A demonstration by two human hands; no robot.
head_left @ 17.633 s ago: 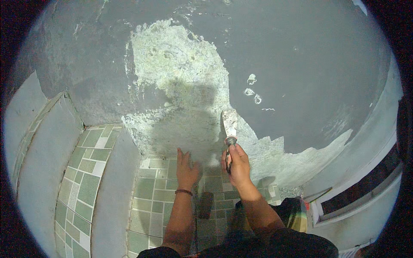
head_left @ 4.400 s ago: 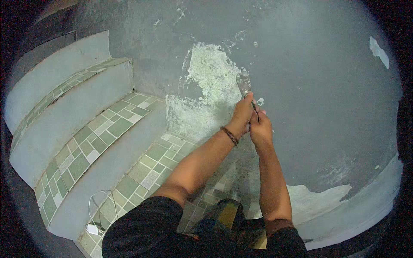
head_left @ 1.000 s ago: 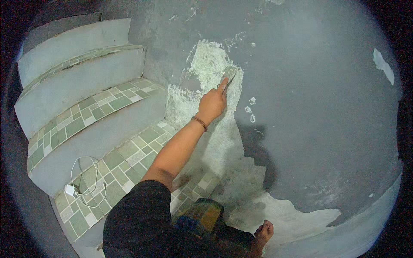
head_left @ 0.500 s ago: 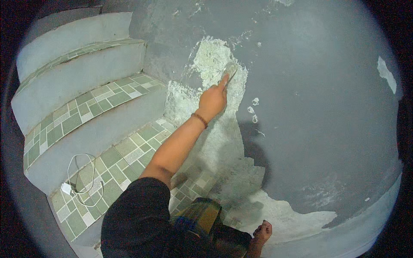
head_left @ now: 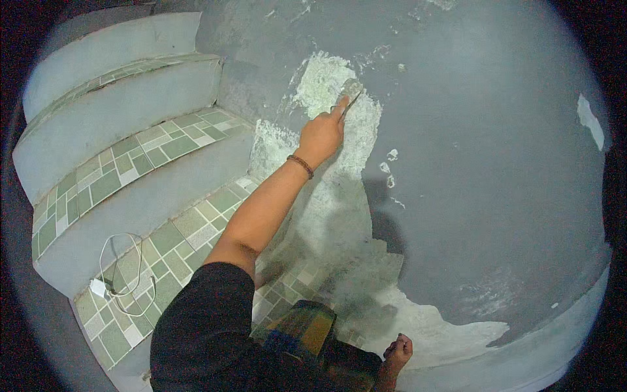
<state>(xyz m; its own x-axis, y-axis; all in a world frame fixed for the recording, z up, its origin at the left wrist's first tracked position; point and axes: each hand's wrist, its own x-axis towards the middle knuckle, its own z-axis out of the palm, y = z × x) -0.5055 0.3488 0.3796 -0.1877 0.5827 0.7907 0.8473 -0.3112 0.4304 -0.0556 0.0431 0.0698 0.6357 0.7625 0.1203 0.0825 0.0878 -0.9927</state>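
Note:
My left hand [head_left: 321,136], a dark beaded band at its wrist, is stretched out to the grey wall [head_left: 477,163]. It is closed around a putty knife [head_left: 353,88] with the index finger laid along the tool. The blade lies against a rough, pale patch [head_left: 323,75] where the grey paint is gone; most of the handle is hidden in the hand. Low down at the right, my right hand [head_left: 398,353] is held in front of the wall's pale lower part, its fingers curled closed. What it holds, if anything, cannot be made out.
Stairs with green and white tiled treads [head_left: 117,166] rise on the left. A white cable with a plug-like block [head_left: 99,288] lies on a lower tread. Several small chips [head_left: 392,155] mark the wall, and a larger bare spot [head_left: 590,121] shows far right. Yellow and blue cloth [head_left: 297,330] is below.
My left hand and the putty knife have shifted slightly up along the pale patch. The view has shifted slightly. My right hand stays closed in the same place.

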